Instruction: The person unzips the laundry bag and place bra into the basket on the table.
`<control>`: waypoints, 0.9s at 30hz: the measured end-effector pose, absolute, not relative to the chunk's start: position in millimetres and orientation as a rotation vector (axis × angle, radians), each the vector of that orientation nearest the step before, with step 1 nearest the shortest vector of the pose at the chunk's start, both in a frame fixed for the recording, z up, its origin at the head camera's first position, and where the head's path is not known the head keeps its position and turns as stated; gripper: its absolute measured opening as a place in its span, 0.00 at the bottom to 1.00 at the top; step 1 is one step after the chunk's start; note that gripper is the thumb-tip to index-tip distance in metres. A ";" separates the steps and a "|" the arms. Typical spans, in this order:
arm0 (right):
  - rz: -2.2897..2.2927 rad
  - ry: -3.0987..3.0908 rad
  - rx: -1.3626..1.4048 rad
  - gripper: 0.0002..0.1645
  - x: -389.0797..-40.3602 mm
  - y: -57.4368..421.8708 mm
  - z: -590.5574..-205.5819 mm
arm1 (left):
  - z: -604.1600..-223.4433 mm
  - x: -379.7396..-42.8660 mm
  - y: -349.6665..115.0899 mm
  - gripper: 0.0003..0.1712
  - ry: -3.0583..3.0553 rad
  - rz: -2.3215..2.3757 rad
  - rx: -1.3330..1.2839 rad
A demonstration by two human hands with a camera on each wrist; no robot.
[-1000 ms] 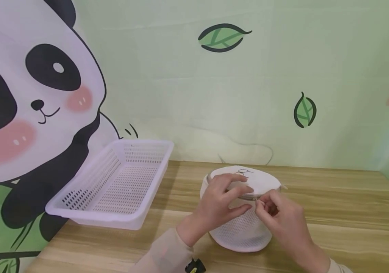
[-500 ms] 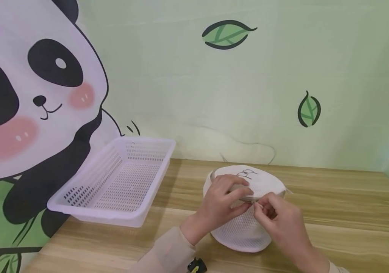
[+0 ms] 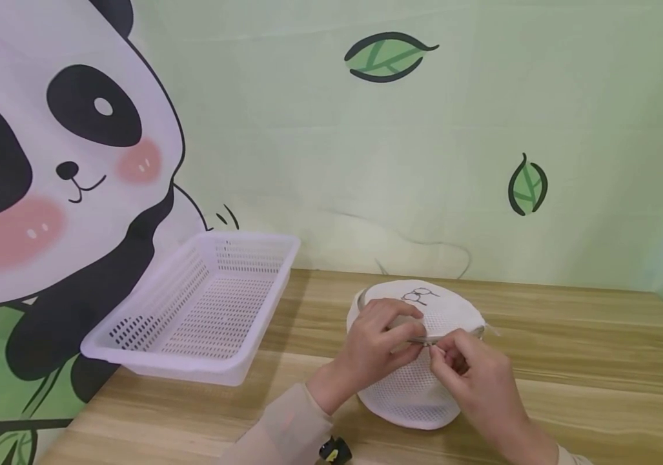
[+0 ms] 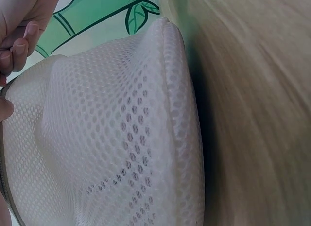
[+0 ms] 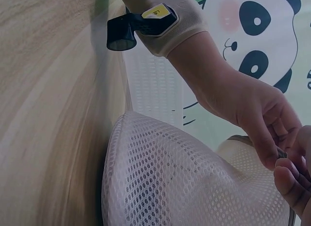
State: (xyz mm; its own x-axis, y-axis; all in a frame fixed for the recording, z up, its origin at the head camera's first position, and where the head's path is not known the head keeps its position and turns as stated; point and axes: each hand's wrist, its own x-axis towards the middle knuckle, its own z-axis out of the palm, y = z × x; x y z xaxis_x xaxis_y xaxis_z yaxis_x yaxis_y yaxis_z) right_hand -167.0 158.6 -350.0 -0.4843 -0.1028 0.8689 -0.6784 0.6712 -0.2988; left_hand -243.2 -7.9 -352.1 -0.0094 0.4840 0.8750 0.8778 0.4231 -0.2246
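Observation:
A round white mesh laundry bag (image 3: 409, 387) stands upright on the table, its lid printed with a small dark line drawing. A greyish zipper (image 4: 4, 180) runs round the lid's edge. My left hand (image 3: 374, 339) pinches the bag's rim at the front, fingers over the lid and thumb below the zipper. Just to its right, my right hand (image 3: 482, 374) pinches the small zipper pull between thumb and forefinger; the fingertips mostly cover the pull. In the right wrist view both hands meet at the zipper edge, and the mesh side sags inward below them.
A white perforated plastic basket (image 3: 203, 323) sits on the wooden table (image 3: 598, 361) to the left. Behind rises a green backdrop (image 3: 285, 129) with a panda and leaves. A black wrist camera (image 3: 336, 451) is strapped at the left sleeve.
My right hand has slid slightly left along the zipper. My left thumb has come in against the rim beside it. The head view has shifted a little.

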 end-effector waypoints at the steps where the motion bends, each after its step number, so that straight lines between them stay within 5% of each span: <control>1: 0.799 -1.977 0.607 0.13 -167.1 158.7 -349.9 | -352.2 -243.4 -8.1 0.10 -1.653 -0.482 -1.210; 27: 0.786 -2.023 0.542 0.13 -166.3 163.1 -345.0 | -350.7 -247.0 -15.1 0.08 -1.690 -0.499 -1.211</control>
State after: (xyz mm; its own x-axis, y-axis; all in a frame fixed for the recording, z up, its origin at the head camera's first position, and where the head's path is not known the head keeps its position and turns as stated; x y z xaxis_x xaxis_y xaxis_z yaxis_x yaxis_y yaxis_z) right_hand -166.3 163.1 -345.0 -0.5235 -0.0783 0.8484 -0.6306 0.7052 -0.3240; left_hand -247.0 -15.1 -350.7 -0.0440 0.4910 0.8701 0.8850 0.4232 -0.1941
